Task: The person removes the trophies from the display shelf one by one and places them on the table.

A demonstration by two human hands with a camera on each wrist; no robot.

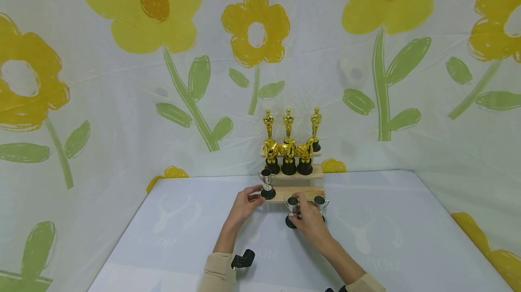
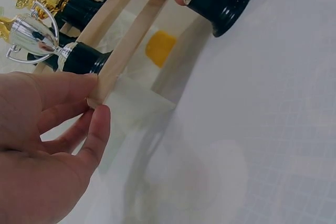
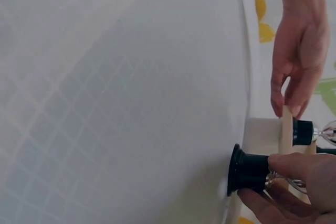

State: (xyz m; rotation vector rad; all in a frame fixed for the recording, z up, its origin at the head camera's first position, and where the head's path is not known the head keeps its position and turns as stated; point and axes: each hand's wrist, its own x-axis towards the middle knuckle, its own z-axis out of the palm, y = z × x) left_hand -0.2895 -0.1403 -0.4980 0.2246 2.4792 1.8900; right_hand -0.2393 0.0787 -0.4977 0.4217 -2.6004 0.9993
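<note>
Pinching the left end of a wooden stand's (image 1: 298, 191) lowest step, the left hand (image 1: 244, 206) has its thumb just beside a shiny silver cup (image 1: 267, 182), two-handled and black-based, upright on that step. Nearer and to the right, the curled fingers of the right hand (image 1: 314, 228) grip a matching cup (image 1: 292, 203) by its stem; a third cup (image 1: 320, 202) sits close on their right, its contact unclear.

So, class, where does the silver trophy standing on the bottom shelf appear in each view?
Head: silver trophy, just below the middle.
Left wrist: silver trophy, upper left.
Right wrist: silver trophy, right edge, partly cut off.
Shared landmark: the left hand, beside it in every view.
</note>
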